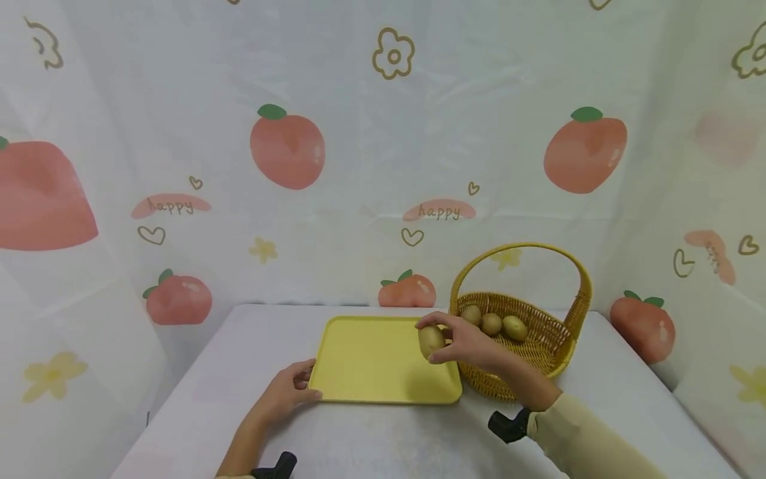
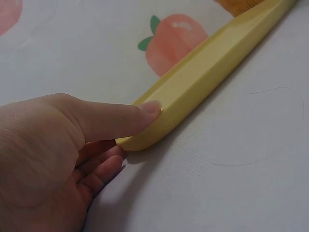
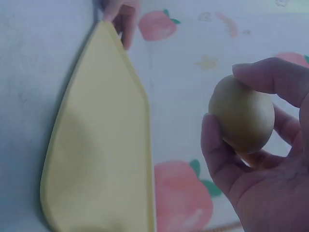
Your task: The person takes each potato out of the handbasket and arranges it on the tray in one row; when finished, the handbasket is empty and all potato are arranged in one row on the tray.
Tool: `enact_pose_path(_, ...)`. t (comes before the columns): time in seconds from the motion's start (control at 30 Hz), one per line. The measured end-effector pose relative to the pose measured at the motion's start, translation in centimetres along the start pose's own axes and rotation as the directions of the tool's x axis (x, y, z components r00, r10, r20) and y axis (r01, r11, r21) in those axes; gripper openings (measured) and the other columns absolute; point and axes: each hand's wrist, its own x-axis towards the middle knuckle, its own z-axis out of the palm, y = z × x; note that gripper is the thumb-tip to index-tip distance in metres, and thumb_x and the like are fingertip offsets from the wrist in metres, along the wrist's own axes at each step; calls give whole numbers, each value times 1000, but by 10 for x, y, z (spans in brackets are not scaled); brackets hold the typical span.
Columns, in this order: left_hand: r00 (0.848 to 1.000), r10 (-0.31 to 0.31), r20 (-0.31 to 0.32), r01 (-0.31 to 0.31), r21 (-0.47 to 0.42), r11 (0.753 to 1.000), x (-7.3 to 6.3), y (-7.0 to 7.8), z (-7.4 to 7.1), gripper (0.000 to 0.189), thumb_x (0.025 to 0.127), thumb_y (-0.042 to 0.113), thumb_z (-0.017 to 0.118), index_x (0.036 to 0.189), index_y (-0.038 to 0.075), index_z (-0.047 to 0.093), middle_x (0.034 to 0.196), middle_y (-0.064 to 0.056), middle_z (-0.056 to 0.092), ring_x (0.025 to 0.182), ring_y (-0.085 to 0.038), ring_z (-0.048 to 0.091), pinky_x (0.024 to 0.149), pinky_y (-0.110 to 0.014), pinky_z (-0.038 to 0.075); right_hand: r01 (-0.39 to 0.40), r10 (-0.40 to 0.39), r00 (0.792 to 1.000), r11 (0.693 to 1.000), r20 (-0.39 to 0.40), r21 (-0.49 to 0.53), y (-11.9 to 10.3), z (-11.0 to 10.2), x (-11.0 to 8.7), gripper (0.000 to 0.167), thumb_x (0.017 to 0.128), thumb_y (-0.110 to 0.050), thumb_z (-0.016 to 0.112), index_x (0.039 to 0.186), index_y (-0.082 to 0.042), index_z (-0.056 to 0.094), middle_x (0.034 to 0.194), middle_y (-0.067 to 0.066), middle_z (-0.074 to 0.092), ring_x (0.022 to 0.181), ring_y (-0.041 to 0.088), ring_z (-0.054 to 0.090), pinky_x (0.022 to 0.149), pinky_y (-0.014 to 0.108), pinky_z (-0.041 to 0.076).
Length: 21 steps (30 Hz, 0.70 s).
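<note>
My right hand [image 1: 469,342] holds a potato [image 1: 431,341] between thumb and fingers, above the right end of a yellow tray [image 1: 365,362]. In the right wrist view the potato [image 3: 241,113] is smooth and rounded, with the fingertips around its sides. At the tray's left end, my left hand [image 1: 287,392] grips the near corner. The left wrist view shows the thumb of that hand [image 2: 43,140] on the tray's rim [image 2: 193,106], the other fingers curled below the edge and partly hidden. The tray's surface is bare and flat.
A yellow wicker basket [image 1: 562,362] with a tall arched handle stands just right of the tray, partly behind the right forearm. Several potatoes [image 1: 492,324] lie in it. Under everything is a white-covered table [image 1: 359,439]. A fruit-printed curtain [image 1: 359,246] hangs behind and at the sides.
</note>
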Motion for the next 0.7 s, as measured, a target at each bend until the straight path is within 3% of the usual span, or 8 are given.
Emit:
enact_pose_path(0.2,1000,10,-2,-10,-8,1000,0,-1,0,75,70,12,87,136,-3,53,109,-7,63,97,-21,59,85,-41,51,-3,3,1000,997,5,-79,5,27,28,58,75,-5,77,129,-11,58,117,9,57,87,22,60,69,34,53)
enact_pose_path(0.47,1000,11,10,-11,-10,1000,-3,1,-2,78,69,12,87,137,-3,52,111,-7,62,99,-22,59,87,-43,50,-72,71,997,997,-45,-28,29,69,64,58,75,-1,76,130,-4,57,110,11,56,81,20,58,70,45,55)
enact_pose_path(0.6,1000,2,22,-1,-9,1000,-3,1,-2,81,67,13,88,137,-3,51,113,-7,62,100,-23,58,89,-44,50,-99,97,991,995,-90,-22,39,88,79,60,75,-2,78,130,-2,57,106,10,58,81,20,58,67,39,56)
enact_pose_path(0.7,1000,2,28,-2,-14,1000,-2,0,-2,81,67,13,88,138,-3,51,114,-7,62,101,-23,58,89,-44,49,-106,95,987,991,-130,-79,45,103,89,59,72,-7,81,128,-3,60,106,9,60,85,20,57,67,33,55)
